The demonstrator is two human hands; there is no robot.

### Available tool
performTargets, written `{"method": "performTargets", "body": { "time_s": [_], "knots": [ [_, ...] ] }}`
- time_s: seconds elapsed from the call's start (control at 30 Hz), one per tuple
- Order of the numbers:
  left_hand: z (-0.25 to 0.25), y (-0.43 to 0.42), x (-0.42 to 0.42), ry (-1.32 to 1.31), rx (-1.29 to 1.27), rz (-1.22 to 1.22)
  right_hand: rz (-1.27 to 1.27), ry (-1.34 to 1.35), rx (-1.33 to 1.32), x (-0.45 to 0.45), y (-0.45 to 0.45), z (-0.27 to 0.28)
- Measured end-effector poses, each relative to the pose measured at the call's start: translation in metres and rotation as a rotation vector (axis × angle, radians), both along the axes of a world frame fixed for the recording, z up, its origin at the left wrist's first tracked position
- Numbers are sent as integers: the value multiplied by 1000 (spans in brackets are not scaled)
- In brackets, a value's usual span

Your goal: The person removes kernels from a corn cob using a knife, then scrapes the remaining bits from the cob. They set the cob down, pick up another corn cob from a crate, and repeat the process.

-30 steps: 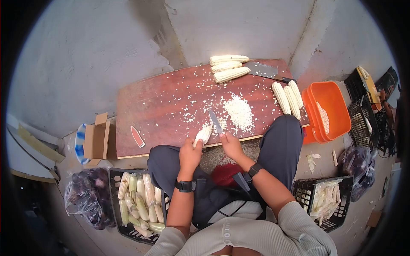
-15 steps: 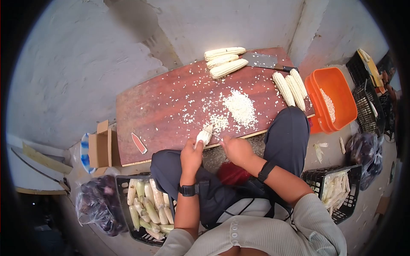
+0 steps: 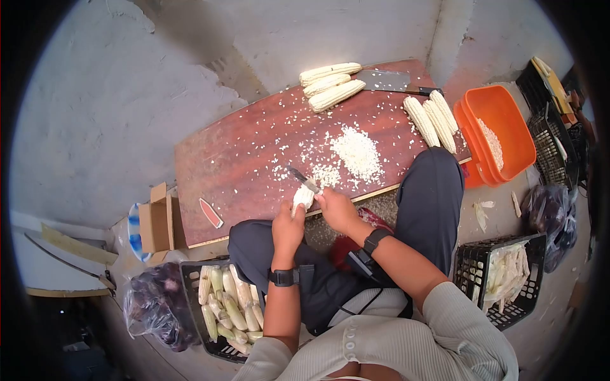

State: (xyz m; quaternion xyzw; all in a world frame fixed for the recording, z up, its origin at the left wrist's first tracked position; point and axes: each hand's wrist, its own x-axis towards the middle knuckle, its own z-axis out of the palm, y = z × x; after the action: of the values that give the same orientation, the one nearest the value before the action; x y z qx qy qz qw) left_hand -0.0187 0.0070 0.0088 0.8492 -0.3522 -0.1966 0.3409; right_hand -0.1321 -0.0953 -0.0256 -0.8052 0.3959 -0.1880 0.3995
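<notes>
My left hand (image 3: 289, 225) is closed around the lower end of a pale corn cob (image 3: 304, 196) at the table's near edge. My right hand (image 3: 337, 208) grips a knife (image 3: 304, 180), whose blade lies across the cob's upper end and points up and left. The knife's handle is hidden in my fingers. Just beyond the blade, loose white kernels (image 3: 357, 154) form a heap on the reddish wooden table (image 3: 210, 162), with more scattered around it.
Whole cobs (image 3: 337, 95) lie at the table's back beside a cleaver (image 3: 387, 81); several others (image 3: 432, 120) lie at right. An orange bin (image 3: 508, 117) holds kernels. Crates of corn (image 3: 190, 298) and husks (image 3: 467, 260) flank my legs. A red-and-white sheath-like piece (image 3: 210, 213) lies left.
The knife has turned so its blade's flat shows more against the cob's top. My right hand has shifted slightly left and up. The whole view has tilted a little.
</notes>
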Motion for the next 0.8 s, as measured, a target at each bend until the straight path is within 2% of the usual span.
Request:
{"method": "performTargets", "body": {
  "time_s": [0.03,0.13,0.17,0.23,0.3,0.37,0.4,0.5,0.6,0.7,0.8],
  "knots": [
    [5,-1,-1,41,-1,10,-46,-89,84,2,2,-8],
    [20,1,-11,73,20,58,-188,-22,263,3,-11,-22],
    [24,2,-12,65,30,71,-141,-26,210,0,-14,-25],
    [20,3,-10,82,17,71,-39,-11,109,-18,-13,2],
    [19,5,-8,95,10,70,4,113,5,-30,-6,38],
    [0,6,-3,-68,-10,44,109,205,-139,-36,-4,53],
    [-3,6,-3,-151,-17,31,155,97,-406,-40,-2,51],
    [-5,6,-3,-146,-45,33,205,306,-494,-46,11,51],
    [21,3,-12,-48,39,45,208,313,-466,-46,16,40],
    [22,5,-11,-169,8,-51,223,284,-443,-42,14,33],
    [32,1,-13,-235,98,-94,235,251,-469,-32,7,30]
  ]
}}
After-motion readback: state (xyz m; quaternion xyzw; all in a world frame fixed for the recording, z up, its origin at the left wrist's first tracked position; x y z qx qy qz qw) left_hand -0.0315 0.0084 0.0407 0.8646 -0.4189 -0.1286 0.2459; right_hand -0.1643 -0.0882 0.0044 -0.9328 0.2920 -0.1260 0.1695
